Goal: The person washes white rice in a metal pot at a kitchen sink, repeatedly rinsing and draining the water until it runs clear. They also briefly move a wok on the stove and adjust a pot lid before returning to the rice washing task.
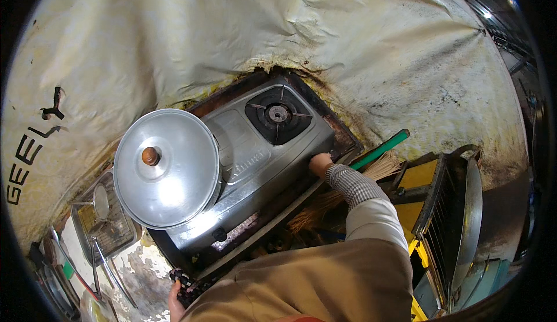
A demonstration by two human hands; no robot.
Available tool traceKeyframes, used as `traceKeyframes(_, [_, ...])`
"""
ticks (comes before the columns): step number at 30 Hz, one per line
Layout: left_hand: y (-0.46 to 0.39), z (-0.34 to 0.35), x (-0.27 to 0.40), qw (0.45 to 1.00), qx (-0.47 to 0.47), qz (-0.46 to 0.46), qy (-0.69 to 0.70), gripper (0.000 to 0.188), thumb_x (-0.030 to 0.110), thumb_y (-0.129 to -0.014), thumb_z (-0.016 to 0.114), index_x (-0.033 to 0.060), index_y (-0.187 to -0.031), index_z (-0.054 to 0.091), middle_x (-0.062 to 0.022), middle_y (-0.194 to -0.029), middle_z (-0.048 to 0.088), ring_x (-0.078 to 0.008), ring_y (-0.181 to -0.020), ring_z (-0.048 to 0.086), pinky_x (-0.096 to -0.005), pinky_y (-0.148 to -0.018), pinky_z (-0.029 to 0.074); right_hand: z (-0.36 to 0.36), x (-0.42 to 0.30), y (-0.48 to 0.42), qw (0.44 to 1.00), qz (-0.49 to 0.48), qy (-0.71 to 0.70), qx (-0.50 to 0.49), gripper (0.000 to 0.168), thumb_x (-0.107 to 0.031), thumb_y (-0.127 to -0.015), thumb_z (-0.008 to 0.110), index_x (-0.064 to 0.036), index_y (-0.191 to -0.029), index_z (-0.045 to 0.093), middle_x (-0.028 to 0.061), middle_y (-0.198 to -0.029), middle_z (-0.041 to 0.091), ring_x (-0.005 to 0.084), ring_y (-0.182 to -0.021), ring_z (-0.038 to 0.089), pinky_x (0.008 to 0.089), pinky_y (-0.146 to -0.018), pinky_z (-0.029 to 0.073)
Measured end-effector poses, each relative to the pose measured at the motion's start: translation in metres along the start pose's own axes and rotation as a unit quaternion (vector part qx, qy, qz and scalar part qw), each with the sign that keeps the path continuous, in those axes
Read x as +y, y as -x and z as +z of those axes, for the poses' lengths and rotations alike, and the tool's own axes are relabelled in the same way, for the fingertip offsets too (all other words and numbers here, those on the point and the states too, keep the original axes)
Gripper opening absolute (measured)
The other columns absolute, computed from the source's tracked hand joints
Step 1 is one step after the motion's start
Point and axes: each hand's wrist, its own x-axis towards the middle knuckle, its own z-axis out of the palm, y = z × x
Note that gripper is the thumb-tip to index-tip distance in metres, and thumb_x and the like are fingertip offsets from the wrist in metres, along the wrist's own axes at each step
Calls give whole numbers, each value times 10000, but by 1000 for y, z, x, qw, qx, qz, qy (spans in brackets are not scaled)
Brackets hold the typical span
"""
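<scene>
A two-burner gas stove of stainless steel lies before me. My right hand is curled against the right end of its front panel; its fingertips and whatever they touch are hidden. A bare burner with a black pan support sits at the far right end, with no flame visible. On the left burner stands a large aluminium pot, covered by a domed lid with a brown wooden knob. At the bottom edge, my left hand, partly cut off, holds a dark checkered cloth.
A black control knob is on the stove's left front. Left lie a metal tray with a ladle-like utensil, and tongs. Right are a straw broom, a green stick and a large metal pan. A stained sheet hangs behind.
</scene>
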Motion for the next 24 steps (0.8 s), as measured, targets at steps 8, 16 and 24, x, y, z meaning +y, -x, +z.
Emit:
traceKeyframes(8, [2,-57,2,998,-31,-17,52,291,323,-763,543,74,-913,531,-80,-799,584,-229,-700,551,-348,-630,447,36,-14,-50,972,63,20,-225,221,-230,-756,562,-120,-932,639,64,-920,618,264,-828,587,431,-619,454])
traceKeyframes(16, [16,-38,0,996,89,12,30,303,341,-744,554,77,-890,533,-79,-770,581,-240,-682,556,-369,-631,460,-10,-33,-38,946,150,2,-288,241,-268,-797,502,-139,-958,626,76,-1005,593,243,-884,576,403,-698,441])
traceKeyframes(24, [18,-49,11,998,18,-2,57,260,340,-785,523,87,-842,522,-57,-701,566,-205,-629,539,-340,-606,452,-16,-14,13,979,148,-140,9,227,-132,-795,432,-64,-838,645,121,-906,613,250,-831,597,352,-710,473])
